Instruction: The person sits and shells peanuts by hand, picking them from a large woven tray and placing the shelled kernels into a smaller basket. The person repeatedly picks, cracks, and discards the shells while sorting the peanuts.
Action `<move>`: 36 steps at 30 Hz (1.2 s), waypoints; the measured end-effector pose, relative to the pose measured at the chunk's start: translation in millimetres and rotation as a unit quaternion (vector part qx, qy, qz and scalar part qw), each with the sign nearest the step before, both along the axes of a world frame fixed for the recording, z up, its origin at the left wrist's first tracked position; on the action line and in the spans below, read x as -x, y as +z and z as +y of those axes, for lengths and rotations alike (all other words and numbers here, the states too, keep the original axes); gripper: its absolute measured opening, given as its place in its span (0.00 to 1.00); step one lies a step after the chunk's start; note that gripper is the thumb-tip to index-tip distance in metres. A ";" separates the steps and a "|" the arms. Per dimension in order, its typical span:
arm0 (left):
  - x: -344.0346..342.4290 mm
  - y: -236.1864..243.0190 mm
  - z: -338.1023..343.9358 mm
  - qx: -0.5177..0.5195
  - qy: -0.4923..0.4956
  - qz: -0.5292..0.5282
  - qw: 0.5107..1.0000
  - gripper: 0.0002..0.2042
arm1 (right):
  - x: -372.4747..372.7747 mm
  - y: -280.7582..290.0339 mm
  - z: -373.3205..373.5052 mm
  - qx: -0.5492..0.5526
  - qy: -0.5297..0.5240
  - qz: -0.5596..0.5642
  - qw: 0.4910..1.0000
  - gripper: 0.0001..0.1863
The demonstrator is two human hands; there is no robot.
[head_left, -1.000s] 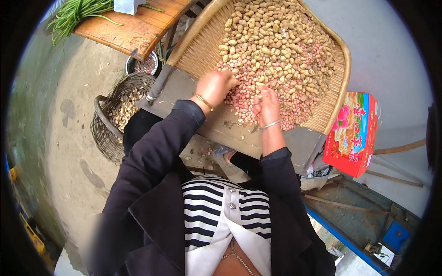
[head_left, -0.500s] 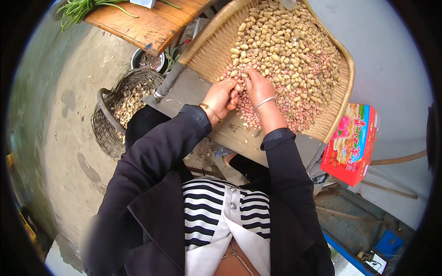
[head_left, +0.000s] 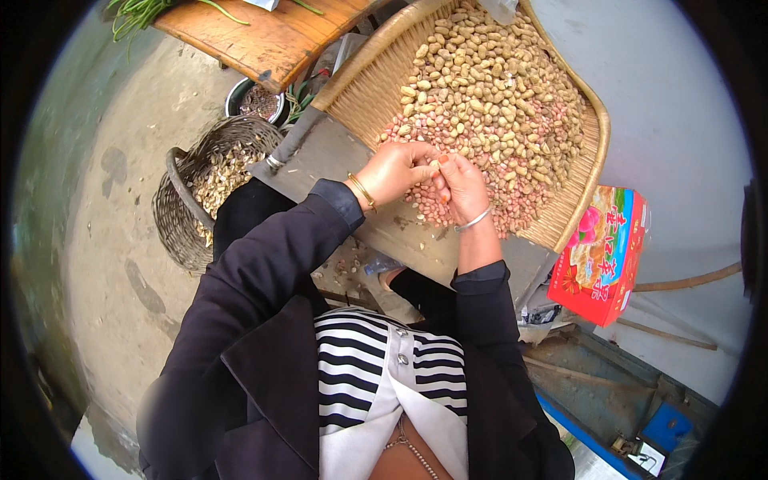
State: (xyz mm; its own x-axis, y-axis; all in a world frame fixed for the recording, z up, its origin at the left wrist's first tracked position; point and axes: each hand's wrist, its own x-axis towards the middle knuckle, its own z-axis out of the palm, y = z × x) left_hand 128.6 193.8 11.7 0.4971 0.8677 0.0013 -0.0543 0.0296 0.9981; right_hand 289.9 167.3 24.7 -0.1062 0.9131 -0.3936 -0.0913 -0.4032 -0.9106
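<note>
A large woven bamboo tray [head_left: 360, 76] holds unshelled peanuts [head_left: 492, 72], with pink shelled kernels [head_left: 520, 206] heaped along its near side. My left hand [head_left: 394, 172], with a gold bracelet, and my right hand [head_left: 464, 188], with a silver bangle, meet above the kernels. Their closed fingertips pinch a pale peanut [head_left: 434, 166] between them, partly hidden by the fingers. The tray's near part rests on a grey-brown board [head_left: 312, 152] above my lap.
A wicker basket [head_left: 168, 224] of shells stands on the left. Behind it are a bowl of debris [head_left: 259, 102] and a wooden table [head_left: 240, 44] with green stalks [head_left: 132, 16]. A red box [head_left: 592, 260] lies right of the tray, above blue metal framework [head_left: 664, 424].
My right hand has moved down and turned, its fingertips now meeting my left hand's on a peanut. My left hand has shifted slightly right from half a second ago.
</note>
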 end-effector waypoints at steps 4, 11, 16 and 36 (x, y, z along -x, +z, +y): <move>-3.2 2.1 -6.6 0.083 -0.027 -0.060 0.994 0.03 | 9.0 -0.9 -10.2 -0.010 -0.035 0.017 0.999 0.15; -10.1 -9.2 -18.2 0.150 -0.028 -0.134 0.979 0.04 | 9.7 -7.8 -22.0 0.019 -0.038 0.098 0.994 0.12; -11.6 -22.1 -12.5 0.204 -0.026 -0.163 0.965 0.06 | 13.3 -14.5 -22.2 0.055 -0.103 0.299 0.947 0.09; -6.6 -29.3 -17.4 0.451 0.088 -0.263 0.848 0.14 | 39.6 -28.7 57.4 -0.275 0.162 -0.659 0.681 0.11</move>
